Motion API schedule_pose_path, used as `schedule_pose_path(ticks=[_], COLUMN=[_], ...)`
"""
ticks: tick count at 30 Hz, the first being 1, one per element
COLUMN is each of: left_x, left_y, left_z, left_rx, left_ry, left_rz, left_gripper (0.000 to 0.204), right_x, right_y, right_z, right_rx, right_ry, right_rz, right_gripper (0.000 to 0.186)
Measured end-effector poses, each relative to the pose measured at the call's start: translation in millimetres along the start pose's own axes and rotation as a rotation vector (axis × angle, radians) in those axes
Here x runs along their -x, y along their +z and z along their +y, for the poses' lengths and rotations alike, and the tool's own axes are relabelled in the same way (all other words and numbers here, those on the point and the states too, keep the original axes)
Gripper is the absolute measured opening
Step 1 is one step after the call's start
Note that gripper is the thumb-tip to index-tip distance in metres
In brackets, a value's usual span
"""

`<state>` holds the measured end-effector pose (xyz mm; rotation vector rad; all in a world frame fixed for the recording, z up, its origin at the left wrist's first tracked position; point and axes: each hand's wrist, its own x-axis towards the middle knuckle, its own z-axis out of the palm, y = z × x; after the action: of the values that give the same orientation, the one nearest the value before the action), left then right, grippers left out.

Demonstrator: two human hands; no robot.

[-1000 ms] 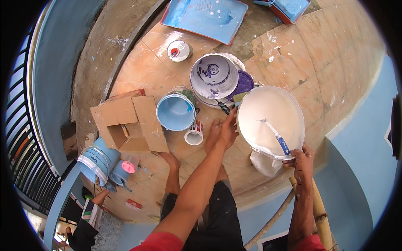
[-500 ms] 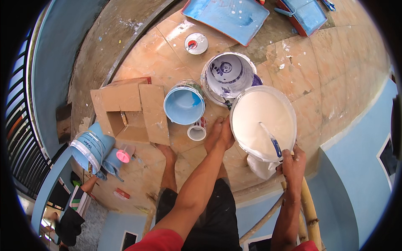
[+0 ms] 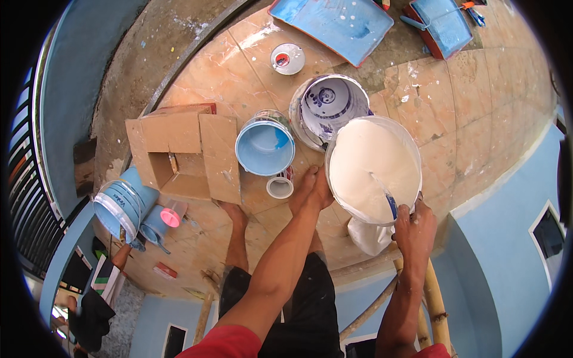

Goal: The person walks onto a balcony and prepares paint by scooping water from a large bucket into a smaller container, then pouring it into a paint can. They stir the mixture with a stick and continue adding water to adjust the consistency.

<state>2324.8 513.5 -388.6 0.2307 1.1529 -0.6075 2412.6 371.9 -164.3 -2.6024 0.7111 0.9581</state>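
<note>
My left hand grips the left side of a white bucket full of creamy paint, its fingers partly hidden by the bucket. My right hand is closed on the lower right rim. A blue-handled tool leans in the paint, its end beside my right hand. Just behind sits a white container stained with purple, with a blue-lined bucket to its left. A small open can stands by my left hand. A pale, crumpled white item lies below the held bucket.
An open cardboard box, blue pails and a pink-topped container are at left. Paint trays and a round can lie beyond. Bamboo poles stand at lower right. Another person is at lower left, beside railings.
The white bucket and both my hands have shifted slightly left and upward in the picture. The bucket now covers more of the purple-stained container. The view has also shifted.
</note>
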Motion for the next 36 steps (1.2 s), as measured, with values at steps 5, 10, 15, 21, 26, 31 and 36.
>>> schedule_pose_path(ticks=[5, 10, 15, 21, 26, 31, 36], left_x=[11.0, 59.3, 59.3, 51.9, 52.3, 45.7, 46.9], left_y=[4.2, 50.8, 45.3, 40.1, 39.3, 33.6, 32.4], left_z=[7.2, 35.9, 31.5, 26.4, 23.9, 20.7, 17.2], left_rx=[0.011, -0.594, -0.280, 0.043, 0.007, 0.056, 0.073], left_ry=[-0.018, 0.053, -0.020, -0.065, -0.056, -0.100, -0.088], left_rz=[-0.016, 0.110, 0.127, 0.126, 0.134, 0.150, 0.147], left_gripper=[0.047, 0.049, 0.050, 0.049, 0.049, 0.051, 0.049], right_x=[-2.2, 0.4, 0.4, 1.2, 3.4, 3.8, 3.2], right_y=[6.8, 10.9, 11.3, 8.1, 5.6, 3.8, 3.1], right_z=[-4.9, -6.0, -10.3, -16.1, -23.7, -24.8, -25.2], right_rx=[0.099, 0.168, 0.201, 0.187, 0.210, 0.241, 0.262], right_ry=[-0.015, -0.096, -0.103, -0.040, -0.099, -0.077, -0.131], right_rz=[0.030, 0.112, 0.120, 0.075, 0.096, 0.084, 0.094], right_gripper=[0.031, 0.029, 0.028, 0.028, 0.031, 0.031, 0.033])
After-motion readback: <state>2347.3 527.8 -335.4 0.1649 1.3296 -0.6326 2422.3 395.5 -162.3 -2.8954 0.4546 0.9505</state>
